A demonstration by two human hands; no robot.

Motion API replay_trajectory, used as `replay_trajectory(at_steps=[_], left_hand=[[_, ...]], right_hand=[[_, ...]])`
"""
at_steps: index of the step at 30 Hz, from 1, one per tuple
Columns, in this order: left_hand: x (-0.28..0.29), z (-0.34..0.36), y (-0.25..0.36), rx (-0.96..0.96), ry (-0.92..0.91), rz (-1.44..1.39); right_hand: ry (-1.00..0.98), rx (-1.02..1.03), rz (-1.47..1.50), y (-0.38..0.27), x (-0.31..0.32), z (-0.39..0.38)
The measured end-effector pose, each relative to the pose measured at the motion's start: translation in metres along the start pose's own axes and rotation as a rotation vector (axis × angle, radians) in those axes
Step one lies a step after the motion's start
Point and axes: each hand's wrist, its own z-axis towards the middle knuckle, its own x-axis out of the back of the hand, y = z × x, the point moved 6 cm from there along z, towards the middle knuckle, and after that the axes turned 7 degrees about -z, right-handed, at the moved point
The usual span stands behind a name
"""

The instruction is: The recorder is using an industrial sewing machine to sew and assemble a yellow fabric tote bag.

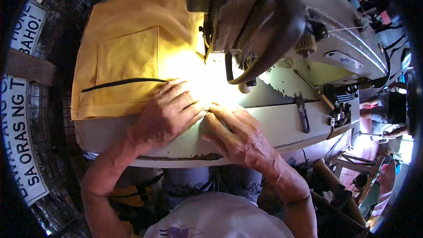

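Observation:
A yellow fabric panel (119, 17) with a stitched pocket (128, 57) and a black zipper (123, 82) lies left of and under the sewing machine head (255, 22). My left hand (169, 112) is closed at the panel's near edge, fingers over the cloth. Fingers curled, my right hand (238, 134) grips the same edge, its fingertips almost meeting those of the left. Strong lamp glare washes out the cloth around the needle, so the stitching there is hidden.
Right of my hands, thread snips (302, 113) and a screwdriver (305, 79) lie on the machine table (273, 123). The machine's curved arm overhangs the work. A wire mesh wall with signs (26, 141) stands at left; people (387, 110) are at far right.

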Motion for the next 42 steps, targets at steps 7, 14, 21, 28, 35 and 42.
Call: replay_trajectory(at_steps=[7,14,21,28,35,42], left_hand=[[-0.002,0.01,-0.019,-0.078,0.023,0.054],[-0.004,0.012,-0.024,-0.107,0.013,0.024],[0.001,0.02,-0.033,-0.155,0.112,0.091],[0.003,0.024,-0.042,-0.165,0.111,0.06],[0.002,0.025,-0.042,-0.148,0.071,0.013],[0.0,0.025,-0.058,-0.23,0.073,0.044]], right_hand=[[-0.096,-0.069,0.029,0.018,-0.006,0.02],[-0.071,-0.077,0.045,0.02,-0.005,0.021],[-0.072,-0.17,0.042,0.023,-0.003,0.03],[-0.021,-0.19,0.033,0.031,-0.007,0.025],[0.1,-0.139,-0.046,0.028,-0.001,0.022],[0.29,-0.144,-0.115,0.031,0.026,-0.019]])
